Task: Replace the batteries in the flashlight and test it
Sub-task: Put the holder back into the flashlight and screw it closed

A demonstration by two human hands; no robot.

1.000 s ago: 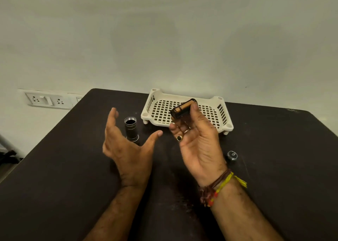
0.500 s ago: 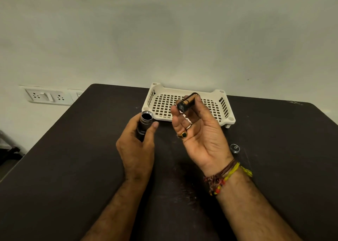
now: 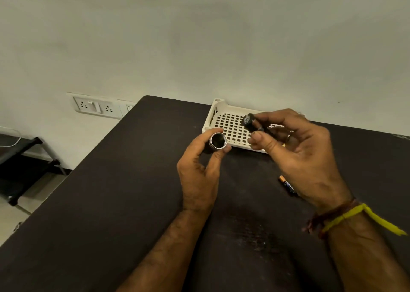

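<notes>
My left hand [image 3: 199,172] grips the black flashlight body [image 3: 217,141], lifted off the table, with its open, silver-rimmed end turned up toward me. My right hand [image 3: 297,156] pinches the black battery holder [image 3: 253,124] between thumb and fingers, a short way right of and above the flashlight's open end. The two parts do not touch. A loose black and copper battery [image 3: 288,185] lies on the dark table [image 3: 133,203] just under my right palm.
A white perforated plastic basket [image 3: 230,127] stands at the table's far edge behind both hands. Wall sockets [image 3: 95,107] are at the left, and a low black stand [image 3: 20,158] stands on the floor beside the table.
My left hand has lifted and tilted the flashlight body so its open end faces me. The right hand turned the battery holder toward it. The view shifted left, and a loose battery came into sight.
</notes>
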